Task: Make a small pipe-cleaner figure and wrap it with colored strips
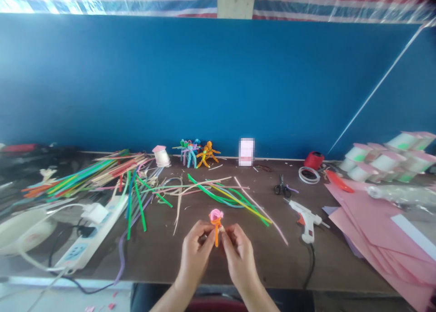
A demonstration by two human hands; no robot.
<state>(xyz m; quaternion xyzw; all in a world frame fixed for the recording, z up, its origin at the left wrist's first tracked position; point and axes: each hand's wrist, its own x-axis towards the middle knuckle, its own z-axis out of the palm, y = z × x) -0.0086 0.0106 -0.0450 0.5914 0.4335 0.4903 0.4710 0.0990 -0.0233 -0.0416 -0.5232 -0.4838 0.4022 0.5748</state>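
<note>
Pinching a small pink-and-orange piece (216, 215) with a nearly closed left hand (196, 242) and a likewise curled right hand (239, 245), over the near part of the brown table (156, 260). Farther out, can see a power strip (93, 238) on the left, a glue gun (309, 222) on the right, a yellow strip (252, 210) between, then black scissors (286, 192) and, at the back, an orange figure (208, 152) before the blue panel (218, 76).

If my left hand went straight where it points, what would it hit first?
Your left hand would probably meet the pink-and-orange piece first, then your right hand; depth is unclear.
</note>
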